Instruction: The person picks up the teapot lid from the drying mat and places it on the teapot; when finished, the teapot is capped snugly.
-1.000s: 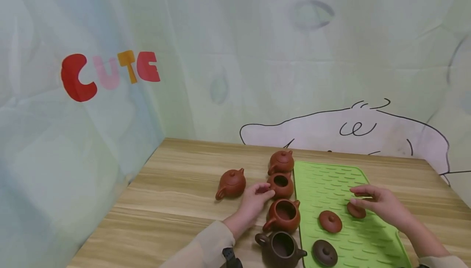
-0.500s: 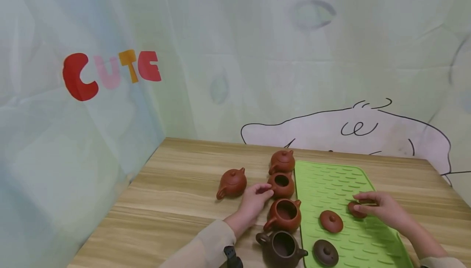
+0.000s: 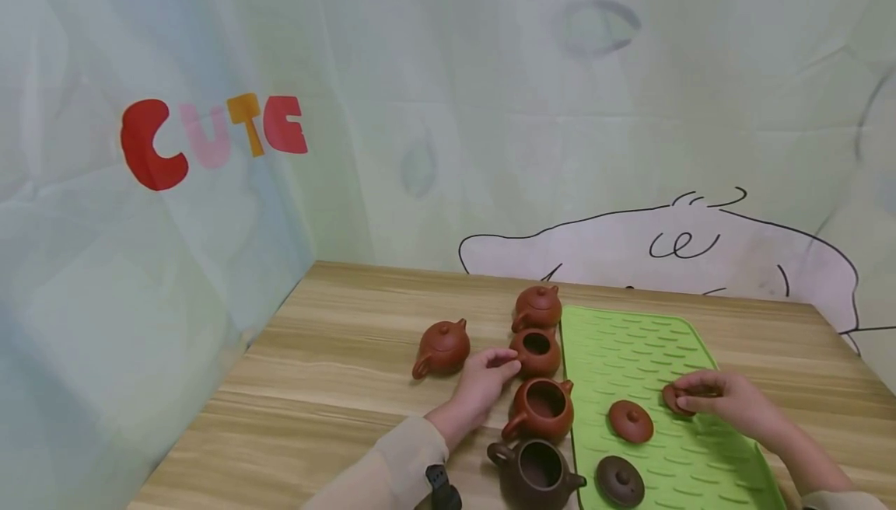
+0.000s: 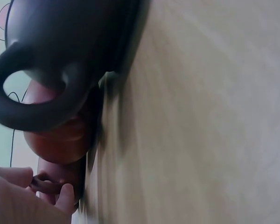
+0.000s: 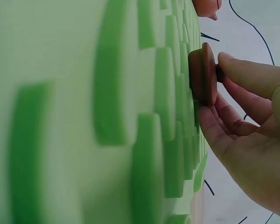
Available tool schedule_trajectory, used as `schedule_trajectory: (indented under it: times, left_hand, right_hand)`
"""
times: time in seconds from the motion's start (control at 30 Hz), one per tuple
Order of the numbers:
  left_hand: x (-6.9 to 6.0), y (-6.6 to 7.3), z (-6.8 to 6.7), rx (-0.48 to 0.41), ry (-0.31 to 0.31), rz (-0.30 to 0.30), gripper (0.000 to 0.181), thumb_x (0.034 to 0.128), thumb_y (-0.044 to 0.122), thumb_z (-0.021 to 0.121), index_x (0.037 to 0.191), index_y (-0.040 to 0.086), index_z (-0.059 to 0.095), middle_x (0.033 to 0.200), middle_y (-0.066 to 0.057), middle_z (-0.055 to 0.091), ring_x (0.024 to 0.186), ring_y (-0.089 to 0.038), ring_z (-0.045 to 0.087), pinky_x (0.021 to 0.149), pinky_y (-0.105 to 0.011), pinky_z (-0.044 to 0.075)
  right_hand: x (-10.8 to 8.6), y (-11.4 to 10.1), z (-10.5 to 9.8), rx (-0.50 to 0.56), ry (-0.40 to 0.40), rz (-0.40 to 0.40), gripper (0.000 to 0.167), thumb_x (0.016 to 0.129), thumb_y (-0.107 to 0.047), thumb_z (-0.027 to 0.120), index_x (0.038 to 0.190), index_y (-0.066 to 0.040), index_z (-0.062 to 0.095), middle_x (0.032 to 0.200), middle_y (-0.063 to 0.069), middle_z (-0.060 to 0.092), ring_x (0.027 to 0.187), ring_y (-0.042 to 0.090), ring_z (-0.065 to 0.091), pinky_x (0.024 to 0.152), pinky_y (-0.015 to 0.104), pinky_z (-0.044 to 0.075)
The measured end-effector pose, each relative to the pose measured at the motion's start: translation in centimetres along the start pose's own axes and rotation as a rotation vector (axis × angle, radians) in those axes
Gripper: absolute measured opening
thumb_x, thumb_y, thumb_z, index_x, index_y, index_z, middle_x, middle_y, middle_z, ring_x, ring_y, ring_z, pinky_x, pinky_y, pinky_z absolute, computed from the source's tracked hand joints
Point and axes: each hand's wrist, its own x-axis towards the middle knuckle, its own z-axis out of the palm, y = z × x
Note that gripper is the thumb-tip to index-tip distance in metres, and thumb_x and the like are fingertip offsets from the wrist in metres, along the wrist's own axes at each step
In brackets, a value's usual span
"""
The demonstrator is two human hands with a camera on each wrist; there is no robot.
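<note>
While left fingers (image 4: 65,199) pinch a teapot's (image 3: 547,361) handle (image 4: 47,187), right fingers (image 5: 252,78) grip a lid (image 5: 200,74), partly hiding its knob (image 5: 220,74).

Pinches with the right hand (image 5: 259,156) the dark knob (image 5: 220,74) of a reddish-brown lid (image 5: 207,77), underside toward a ridged green mat (image 5: 84,182). Fills the left with this mat, blurred in the foreground. Cuts off at the top a rounded reddish-brown object (image 5: 206,7) with a small tip. Shows behind the hand a pale backdrop (image 5: 247,39) with black lines.
</note>
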Motion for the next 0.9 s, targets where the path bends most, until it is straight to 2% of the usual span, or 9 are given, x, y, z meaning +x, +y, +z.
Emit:
schedule_trajectory:
  times: [0.47,0.7,0.9]
  left_hand:
    - [-0.3,0.3,-0.2,0.003,-0.012,-0.014,0.02,0.0876,0.005,0.068,0.105,-0.006,0.067,0.098,-0.007,0.064,0.083,-0.01,0.053,0.072,-0.023,0.046]
    - [-0.2,0.3,-0.3,0.002,-0.02,-0.017,0.019,0.0875,0.005,0.068,0.103,-0.005,0.067,0.095,-0.005,0.063,0.081,-0.011,0.053,0.07,-0.022,0.045]
    - [-0.1,0.2,-0.3,-0.002,-0.019,-0.02,0.019,0.0871,0.004,0.068,0.103,-0.005,0.067,0.094,-0.005,0.063,0.08,-0.011,0.052,0.07,-0.023,0.046]
  right_hand:
    - [0.1,0.2,0.0,-0.012,-0.01,0.0,0.04,0.092,-0.021,0.065,0.116,0.01,0.06,0.106,0.016,0.068,0.083,-0.003,0.059,0.07,0.024,0.052]
    - [0.3,0.1,-0.2,0.0,-0.004,-0.057,0.036,0.093,-0.017,0.063,0.114,0.011,0.06,0.104,0.017,0.067,0.082,-0.003,0.059,0.071,0.025,0.054]
    - [0.9,-1.1,-0.6,-0.019,-0.005,-0.102,0.033,0.094,-0.015,0.061,0.115,0.011,0.06,0.103,0.015,0.067,0.082,-0.001,0.061,0.071,0.027,0.054]
